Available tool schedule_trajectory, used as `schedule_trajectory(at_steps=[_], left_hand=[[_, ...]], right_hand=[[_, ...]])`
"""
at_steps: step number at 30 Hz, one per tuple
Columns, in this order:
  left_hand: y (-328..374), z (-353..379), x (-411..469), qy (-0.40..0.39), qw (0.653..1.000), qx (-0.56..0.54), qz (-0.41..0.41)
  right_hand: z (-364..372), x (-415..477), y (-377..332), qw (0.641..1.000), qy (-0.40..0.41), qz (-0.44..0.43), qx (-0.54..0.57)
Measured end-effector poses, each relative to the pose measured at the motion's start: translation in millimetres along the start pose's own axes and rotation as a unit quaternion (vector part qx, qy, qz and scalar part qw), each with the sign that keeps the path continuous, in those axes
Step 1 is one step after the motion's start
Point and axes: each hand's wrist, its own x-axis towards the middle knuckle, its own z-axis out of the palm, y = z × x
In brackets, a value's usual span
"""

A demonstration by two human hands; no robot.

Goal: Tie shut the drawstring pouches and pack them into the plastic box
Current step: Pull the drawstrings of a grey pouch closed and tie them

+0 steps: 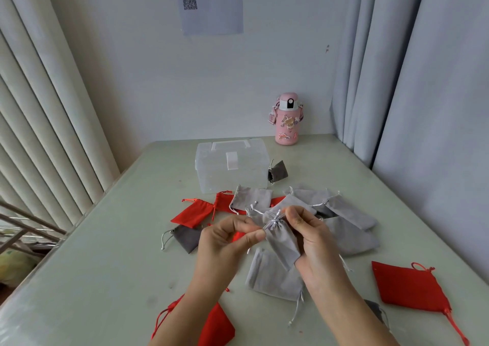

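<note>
While the head view shows only a blurred knot at the neck, the step in hand looks like tying the cord (pixel 274 220) of one light grey pouch (pixel 284 241), which is held above the middle of the tabletop (pixel 119 240). The left hand (pixel 227 242) pinches a cord end between thumb and forefinger. The right hand (pixel 315 242) wraps its lower fingers round the pouch body and pinches the cord by the gathered mouth. To do this well, I would keep the neck bunched tight under the right fingers, draw the two ends apart evenly and seat the knot against the gathers, so the velvety cloth cannot slip open again. Whether the knot is already snug cannot be told. The plastic box (pixel 211 176) stands toward the far edge with its lid apparently down, so it will need opening before packing. Many other pouches lie loose between the box and the near edge, among them a red pouch (pixel 408 286) by the right edge and a dark grey pouch (pixel 277 171) just beside the box. Most of the task looks undone.
</note>
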Motion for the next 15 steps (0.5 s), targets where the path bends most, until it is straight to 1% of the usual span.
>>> schedule_trajectory(at_steps=[6, 8, 10, 12, 14, 15], left_hand=[[-7, 2, 1, -0.019, 0.988, -0.126, -0.091], [-9, 2, 2, -0.025, 0.982, -0.158, -0.103], [-10, 0, 5, -0.027, 0.979, -0.167, -0.109], [-8, -6, 9, -0.039, 0.981, -0.16, -0.102], [-3, -13, 13, -0.053, 0.986, -0.134, -0.084], [-2, -18, 14, -0.065, 0.988, -0.115, -0.078]], right_hand=[[-1, 2, 7, 0.998, -0.021, 0.021, 0.057], [2, 0, 7, 0.997, -0.022, 0.026, 0.067], [4, -1, 7, 0.998, -0.03, 0.017, 0.061], [7, -3, 2, 0.999, -0.04, -0.023, 0.0], [10, -2, -3, 0.994, -0.031, -0.065, -0.08], [12, -2, -6, 0.991, -0.027, -0.072, -0.113]])
